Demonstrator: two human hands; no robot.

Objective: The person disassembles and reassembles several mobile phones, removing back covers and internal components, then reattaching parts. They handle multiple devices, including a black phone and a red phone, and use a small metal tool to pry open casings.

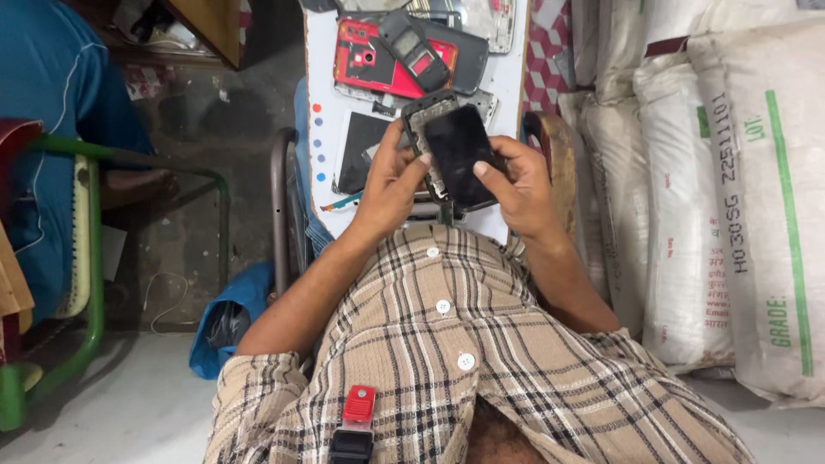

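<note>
Phone (458, 155), dark screen up, gripped by both hands: left hand (391, 185) at 9 o'clock, right hand (516, 185) at 3 o'clock; red phone back (365, 60) on the table (322, 103) at 11 o'clock.

A single view is taken from a camera worn on the head, aimed steeply down over the checked shirt (464, 361). The white board (511, 77) is seen close, within arm's reach.

Dark blank phone screen (458, 155) in my hands, above my lap. Another dark screen panel (357, 150) lies flat on the white board (507, 77), just left of it. White woven sacks (730, 198) stacked at my right, green stripe, dark and reddish print.
</note>
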